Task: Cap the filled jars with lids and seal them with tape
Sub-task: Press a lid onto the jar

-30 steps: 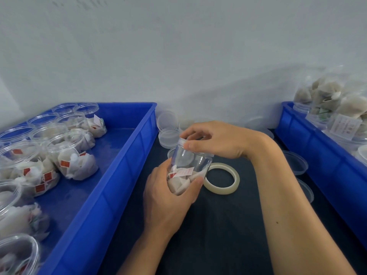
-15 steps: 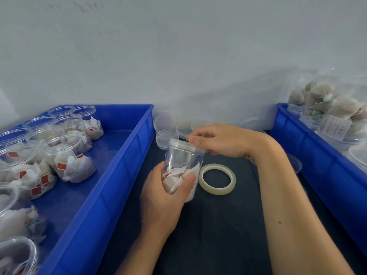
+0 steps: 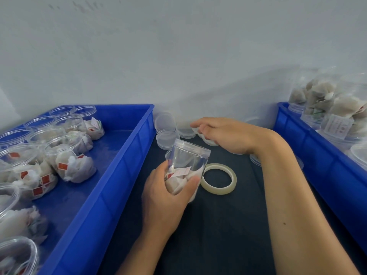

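Observation:
My left hand grips a clear jar of white tea bags, tilted a little to the right above the dark table. A clear lid sits on the jar's mouth. My right hand lies further back over a cluster of loose clear lids by the wall, fingers stretched out loosely and touching one lid. A roll of clear tape lies flat on the table just right of the jar.
A blue crate on the left holds several open jars with tea bags. A second blue crate on the right holds filled, stacked jars. A grey wall stands close behind. More lids lie under my right forearm.
My right hand let go of the jar's lid and moved back and right to the loose lids. The jar, lid on, stayed in my left hand.

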Motion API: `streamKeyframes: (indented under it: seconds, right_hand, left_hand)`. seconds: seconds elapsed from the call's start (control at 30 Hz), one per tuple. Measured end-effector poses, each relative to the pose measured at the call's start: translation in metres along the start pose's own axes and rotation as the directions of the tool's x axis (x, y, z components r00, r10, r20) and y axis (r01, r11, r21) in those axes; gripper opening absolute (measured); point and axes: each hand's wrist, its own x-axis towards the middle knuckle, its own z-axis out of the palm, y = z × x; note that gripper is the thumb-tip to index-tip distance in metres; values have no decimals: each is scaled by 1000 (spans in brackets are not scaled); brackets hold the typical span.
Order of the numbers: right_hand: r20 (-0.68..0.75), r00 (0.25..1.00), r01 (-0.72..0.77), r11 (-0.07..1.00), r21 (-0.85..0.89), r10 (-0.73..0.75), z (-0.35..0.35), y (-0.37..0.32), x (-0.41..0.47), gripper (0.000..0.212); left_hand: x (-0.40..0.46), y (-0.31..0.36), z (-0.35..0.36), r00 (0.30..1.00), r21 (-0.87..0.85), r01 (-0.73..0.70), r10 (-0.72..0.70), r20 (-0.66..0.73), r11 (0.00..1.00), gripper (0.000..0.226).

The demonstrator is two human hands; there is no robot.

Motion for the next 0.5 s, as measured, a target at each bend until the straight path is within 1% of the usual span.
streamKeyframes:
  seconds: [0.1,0.2,0.27,0.37,0.43,0.5]
  right_hand:
    - [67,998,19,1000,-22,-18,4,-7,-1,43]
    - [93,996,5,991,-137,7,8,-15,-2,39]
    - [57,997,-30,978,-206,43,9,-16,-1,35]
    - [8,994,-107,961,-254,113,7,-16,-2,47]
    - [-12,993,-117,961,-251,117,6,-14,-2,55]
    - [-55,995,-91,971,-221,80,4,-12,-2,54]
  left_hand:
    - [0,1,0,1000,24,-21,21,-7,999,64]
    - [1,0,0,1000,45,-18,19,-19,999,64]
    - [1,0,0,999,80,-27,29,-23,996,67]
    - [2,-1,1,999,92,-28,31,-30,995,71]
    - [2,-2,1,999,81,-17,19,-29,997,68]
    - [3,-2,1,1000,76,-17,19,-20,997,68]
